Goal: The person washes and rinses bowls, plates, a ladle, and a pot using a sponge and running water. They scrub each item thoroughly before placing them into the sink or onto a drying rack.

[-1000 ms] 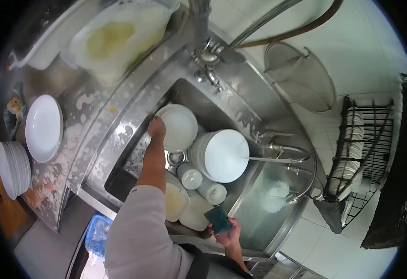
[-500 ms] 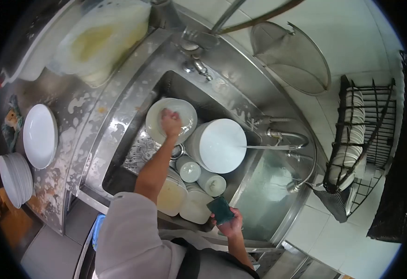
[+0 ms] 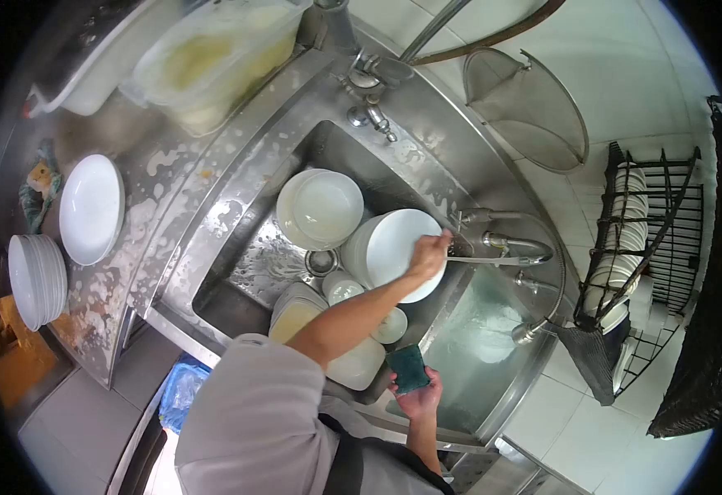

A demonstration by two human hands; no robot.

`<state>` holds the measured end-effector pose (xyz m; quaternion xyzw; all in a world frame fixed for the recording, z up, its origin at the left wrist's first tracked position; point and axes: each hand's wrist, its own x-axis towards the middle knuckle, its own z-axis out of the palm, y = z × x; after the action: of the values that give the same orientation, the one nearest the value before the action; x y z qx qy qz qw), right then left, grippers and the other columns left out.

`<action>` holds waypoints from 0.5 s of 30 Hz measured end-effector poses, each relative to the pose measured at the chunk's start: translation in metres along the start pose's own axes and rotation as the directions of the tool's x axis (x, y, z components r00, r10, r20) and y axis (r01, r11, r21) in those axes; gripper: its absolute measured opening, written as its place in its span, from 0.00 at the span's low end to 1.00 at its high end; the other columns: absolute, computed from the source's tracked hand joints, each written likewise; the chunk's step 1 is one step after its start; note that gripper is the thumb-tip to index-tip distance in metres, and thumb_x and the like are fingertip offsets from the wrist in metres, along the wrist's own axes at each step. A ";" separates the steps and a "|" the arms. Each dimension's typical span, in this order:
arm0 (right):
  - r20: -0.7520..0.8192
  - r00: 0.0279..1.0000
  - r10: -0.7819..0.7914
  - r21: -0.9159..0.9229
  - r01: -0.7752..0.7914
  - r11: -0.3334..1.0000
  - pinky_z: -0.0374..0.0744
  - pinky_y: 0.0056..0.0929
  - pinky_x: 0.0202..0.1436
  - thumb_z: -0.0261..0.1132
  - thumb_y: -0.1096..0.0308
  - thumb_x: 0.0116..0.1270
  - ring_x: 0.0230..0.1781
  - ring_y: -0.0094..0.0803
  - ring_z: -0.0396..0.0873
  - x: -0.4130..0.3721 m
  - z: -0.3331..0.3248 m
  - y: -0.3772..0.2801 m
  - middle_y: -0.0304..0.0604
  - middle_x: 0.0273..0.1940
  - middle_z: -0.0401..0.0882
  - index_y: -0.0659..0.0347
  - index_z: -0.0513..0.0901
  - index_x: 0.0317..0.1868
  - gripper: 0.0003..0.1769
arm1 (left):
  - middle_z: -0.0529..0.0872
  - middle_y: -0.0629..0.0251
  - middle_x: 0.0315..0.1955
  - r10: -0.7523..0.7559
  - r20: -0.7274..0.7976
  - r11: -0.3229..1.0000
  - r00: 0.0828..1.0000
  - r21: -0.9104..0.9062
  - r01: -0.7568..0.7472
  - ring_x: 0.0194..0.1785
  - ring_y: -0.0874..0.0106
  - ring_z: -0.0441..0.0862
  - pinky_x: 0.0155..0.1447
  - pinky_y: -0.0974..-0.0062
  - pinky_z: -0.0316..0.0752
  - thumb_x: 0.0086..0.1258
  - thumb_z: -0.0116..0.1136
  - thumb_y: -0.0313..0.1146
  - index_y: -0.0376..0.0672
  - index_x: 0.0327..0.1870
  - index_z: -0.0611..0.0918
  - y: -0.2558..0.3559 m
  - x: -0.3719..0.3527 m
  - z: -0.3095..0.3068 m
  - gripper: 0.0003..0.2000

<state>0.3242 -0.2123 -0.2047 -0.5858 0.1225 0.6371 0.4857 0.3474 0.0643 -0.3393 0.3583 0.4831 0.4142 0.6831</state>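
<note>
My left hand [image 3: 429,254] reaches across the sink to a stack of large white plates [image 3: 390,256], its fingers closed at the right rim of the top one, beside the running water. In my right hand [image 3: 419,398] is a green scouring pad [image 3: 409,369], near the sink's front edge. White bowls [image 3: 328,208] sit stacked at the back left of the basin. Under and beside my left forearm are cups [image 3: 342,287] and squarish dishes [image 3: 356,364], partly hidden.
A curved faucet [image 3: 526,247] stands over a water-filled basin [image 3: 485,355] on the right. Farther right hangs a wire rack [image 3: 666,231] of dishes; a strainer [image 3: 528,111] is on the wall. On the left counter are plates [image 3: 37,280], an oval plate [image 3: 91,210] and a plastic container [image 3: 212,70].
My left hand has moved right from the bowls at the back left to the large plate stack. The right hand still holds the pad. The whole view has shifted slightly.
</note>
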 end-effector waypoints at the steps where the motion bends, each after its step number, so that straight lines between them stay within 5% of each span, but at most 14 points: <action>1: 0.004 1.000 0.000 0.002 0.000 1.000 0.79 0.43 0.44 0.59 0.60 0.57 0.46 0.44 0.76 0.001 0.001 0.001 0.50 0.51 0.74 0.56 0.69 0.55 0.25 | 0.75 0.52 0.17 0.132 -0.046 0.975 0.990 0.184 -0.122 0.21 0.67 0.71 0.31 0.64 0.67 0.71 0.51 0.41 0.35 0.19 0.74 0.011 0.001 -0.038 0.21; 2: 0.001 1.000 0.006 0.003 -0.006 1.000 0.79 0.43 0.44 0.59 0.60 0.57 0.46 0.44 0.77 0.002 0.002 0.003 0.50 0.51 0.74 0.56 0.68 0.55 0.25 | 0.78 0.49 0.19 0.262 -0.091 0.903 0.961 0.374 -0.211 0.23 0.65 0.74 0.34 0.64 0.69 0.71 0.51 0.41 0.35 0.21 0.76 0.024 0.001 -0.077 0.20; 5: -0.007 1.000 0.030 0.001 -0.030 1.000 0.80 0.43 0.44 0.59 0.60 0.57 0.46 0.44 0.77 0.004 0.004 0.008 0.50 0.51 0.74 0.56 0.68 0.55 0.25 | 0.81 0.53 0.32 0.404 -0.453 0.859 0.795 0.487 -0.160 0.40 0.54 0.78 0.44 0.57 0.70 0.63 0.53 0.30 0.39 0.36 0.78 0.021 0.045 -0.171 0.06; 6: -0.009 0.999 0.036 -0.004 -0.036 0.999 0.80 0.43 0.44 0.59 0.61 0.57 0.46 0.44 0.77 0.006 0.005 0.010 0.50 0.51 0.73 0.56 0.68 0.55 0.25 | 0.80 0.51 0.38 0.443 -0.345 0.658 0.828 0.752 -0.039 0.46 0.53 0.76 0.53 0.55 0.66 0.59 0.56 0.30 0.38 0.41 0.77 0.005 0.072 -0.207 0.11; 7: -0.012 0.999 0.039 -0.004 -0.039 0.999 0.80 0.43 0.44 0.59 0.61 0.57 0.46 0.44 0.77 0.007 0.006 0.011 0.50 0.51 0.73 0.56 0.68 0.55 0.25 | 0.80 0.49 0.42 0.510 -0.425 0.554 0.748 0.827 0.092 0.50 0.53 0.75 0.62 0.56 0.62 0.58 0.57 0.31 0.36 0.42 0.76 0.012 0.075 -0.227 0.13; 9: -0.020 0.999 0.046 -0.012 -0.046 0.999 0.80 0.43 0.44 0.59 0.61 0.57 0.46 0.44 0.77 0.011 0.010 0.012 0.50 0.51 0.73 0.56 0.68 0.55 0.24 | 0.79 0.51 0.46 0.540 -0.340 0.367 0.770 0.918 0.148 0.52 0.54 0.76 0.62 0.59 0.66 0.59 0.58 0.32 0.37 0.46 0.76 -0.053 0.124 -0.279 0.15; 12: -0.034 0.998 0.044 -0.012 -0.045 0.999 0.80 0.43 0.44 0.59 0.62 0.58 0.46 0.44 0.77 0.013 0.014 0.011 0.50 0.51 0.73 0.56 0.67 0.55 0.24 | 0.79 0.50 0.48 0.091 -0.334 0.433 0.938 0.862 0.265 0.53 0.55 0.78 0.58 0.59 0.72 0.61 0.56 0.34 0.38 0.46 0.78 -0.070 0.147 -0.322 0.15; 15: -0.046 0.998 0.043 -0.015 -0.044 0.999 0.80 0.44 0.44 0.58 0.62 0.58 0.46 0.44 0.77 0.013 0.013 0.009 0.51 0.52 0.73 0.56 0.67 0.55 0.24 | 0.80 0.50 0.49 -0.050 -0.297 0.314 0.953 0.902 0.298 0.53 0.54 0.78 0.56 0.60 0.74 0.61 0.54 0.36 0.39 0.46 0.80 -0.114 0.151 -0.343 0.15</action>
<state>0.3107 -0.2014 -0.2158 -0.6014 0.1410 0.6350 0.4639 0.0725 0.1874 -0.5906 0.5843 0.7388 0.0193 0.3351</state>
